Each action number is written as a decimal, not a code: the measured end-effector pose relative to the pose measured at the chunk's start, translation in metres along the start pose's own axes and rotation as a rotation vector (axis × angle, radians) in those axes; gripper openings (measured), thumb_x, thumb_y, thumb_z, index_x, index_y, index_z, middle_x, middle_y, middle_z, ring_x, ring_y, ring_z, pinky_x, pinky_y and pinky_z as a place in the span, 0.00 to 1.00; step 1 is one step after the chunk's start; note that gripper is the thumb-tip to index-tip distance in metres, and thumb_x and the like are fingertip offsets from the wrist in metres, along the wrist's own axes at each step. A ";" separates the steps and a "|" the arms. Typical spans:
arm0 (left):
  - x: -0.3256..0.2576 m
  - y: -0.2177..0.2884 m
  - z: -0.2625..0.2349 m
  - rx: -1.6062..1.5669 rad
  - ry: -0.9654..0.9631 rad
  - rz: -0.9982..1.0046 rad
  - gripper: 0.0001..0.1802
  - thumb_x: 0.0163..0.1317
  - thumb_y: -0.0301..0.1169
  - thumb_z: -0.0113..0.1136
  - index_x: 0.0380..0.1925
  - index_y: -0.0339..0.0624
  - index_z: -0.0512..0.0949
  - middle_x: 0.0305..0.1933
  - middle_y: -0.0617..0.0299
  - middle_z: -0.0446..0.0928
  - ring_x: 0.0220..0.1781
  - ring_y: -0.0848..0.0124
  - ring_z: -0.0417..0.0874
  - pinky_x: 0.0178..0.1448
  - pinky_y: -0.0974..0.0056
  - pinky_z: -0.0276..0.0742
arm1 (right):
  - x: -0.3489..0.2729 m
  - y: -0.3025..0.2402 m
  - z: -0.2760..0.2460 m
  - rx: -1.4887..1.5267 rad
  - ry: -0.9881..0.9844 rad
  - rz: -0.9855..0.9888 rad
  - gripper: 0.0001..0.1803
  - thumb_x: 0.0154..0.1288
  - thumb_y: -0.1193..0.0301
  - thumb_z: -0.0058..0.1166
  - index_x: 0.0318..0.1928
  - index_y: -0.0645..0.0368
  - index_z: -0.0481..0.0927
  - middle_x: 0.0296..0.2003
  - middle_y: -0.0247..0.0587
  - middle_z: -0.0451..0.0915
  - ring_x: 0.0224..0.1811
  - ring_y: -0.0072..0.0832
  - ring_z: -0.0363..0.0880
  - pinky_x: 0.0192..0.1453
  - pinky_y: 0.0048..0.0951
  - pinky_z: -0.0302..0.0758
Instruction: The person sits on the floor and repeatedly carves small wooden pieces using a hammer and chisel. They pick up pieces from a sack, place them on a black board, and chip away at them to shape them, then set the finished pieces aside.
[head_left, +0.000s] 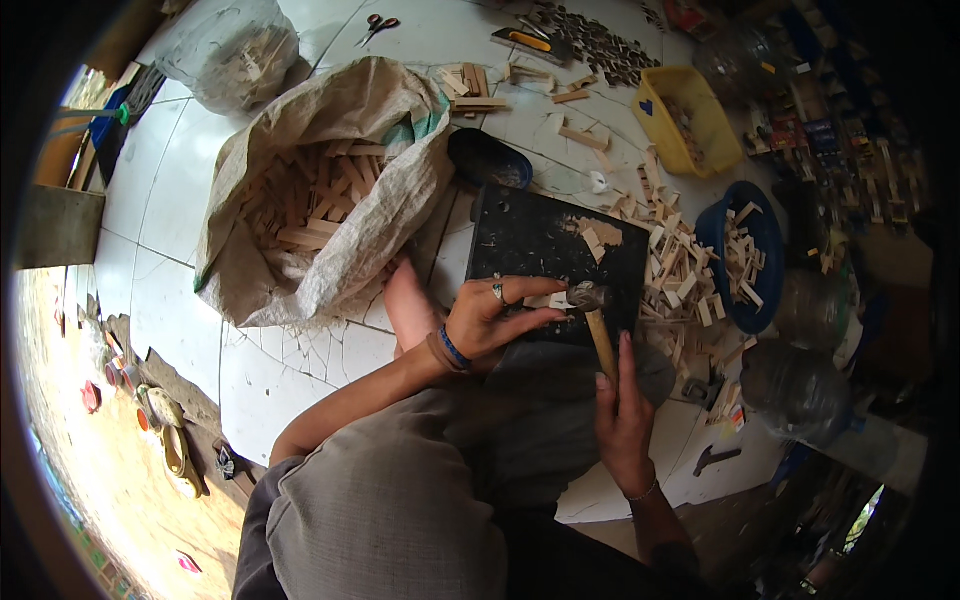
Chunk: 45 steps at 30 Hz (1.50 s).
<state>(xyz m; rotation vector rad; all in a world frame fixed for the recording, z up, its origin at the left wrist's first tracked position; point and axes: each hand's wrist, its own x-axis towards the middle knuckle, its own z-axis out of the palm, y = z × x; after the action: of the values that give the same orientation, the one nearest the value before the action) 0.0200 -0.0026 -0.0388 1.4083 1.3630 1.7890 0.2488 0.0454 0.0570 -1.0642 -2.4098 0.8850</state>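
My left hand (pixel 482 318) reaches over a black board (pixel 515 235), closed in a pinch on a small pale wooden piece (pixel 543 301). A hammer (pixel 601 342) with a wooden handle is in my right hand (pixel 624 415), gripped with the thumb and a finger along the handle. The hammer's dark head is right at the end of the wooden piece; whether they touch I cannot tell. Another small wooden piece (pixel 594 244) lies on the board beside a worn brown patch.
A woven sack (pixel 400 190) of wooden strips stands left of the board. Assembled wooden pieces (pixel 675 270) are heaped to its right, near a blue basin (pixel 715 245) and a yellow tub (pixel 655 120). A second hammer (pixel 716 459) lies on the tiled floor. Scissors (pixel 376 29) lie far off.
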 end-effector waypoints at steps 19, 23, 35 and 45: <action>0.008 -0.004 -0.004 -0.201 -0.083 -0.146 0.15 0.55 0.25 0.78 0.43 0.37 0.87 0.45 0.55 0.88 0.48 0.63 0.89 0.54 0.61 0.84 | 0.090 0.000 0.041 0.675 -0.102 0.653 0.17 0.74 0.56 0.63 0.43 0.58 0.80 0.24 0.21 0.68 0.17 0.07 0.59 0.16 0.16 0.55; 0.014 -0.005 -0.007 -0.249 -0.157 -0.199 0.11 0.59 0.23 0.74 0.42 0.39 0.88 0.45 0.56 0.88 0.48 0.65 0.89 0.53 0.61 0.84 | 0.092 0.007 0.040 0.710 -0.148 0.607 0.16 0.75 0.57 0.62 0.44 0.58 0.79 0.24 0.21 0.68 0.17 0.07 0.59 0.16 0.16 0.55; 0.015 0.001 0.002 -0.200 -0.143 -0.188 0.08 0.64 0.22 0.70 0.43 0.35 0.86 0.43 0.55 0.88 0.42 0.67 0.90 0.44 0.66 0.85 | 0.062 0.014 0.026 0.461 -0.059 0.498 0.17 0.81 0.56 0.53 0.44 0.60 0.78 0.22 0.25 0.68 0.22 0.13 0.63 0.24 0.21 0.62; 0.016 -0.002 0.007 -0.121 -0.102 -0.153 0.05 0.67 0.22 0.67 0.41 0.32 0.85 0.42 0.55 0.88 0.39 0.69 0.90 0.40 0.66 0.87 | 0.004 0.008 -0.007 0.120 -0.048 0.240 0.24 0.82 0.67 0.48 0.72 0.61 0.68 0.58 0.59 0.81 0.56 0.42 0.85 0.55 0.35 0.79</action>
<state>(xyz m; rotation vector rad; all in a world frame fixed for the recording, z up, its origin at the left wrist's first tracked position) 0.0204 0.0146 -0.0334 1.2776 1.2532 1.6498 0.2541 0.0552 0.0570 -1.3171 -2.2657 1.1308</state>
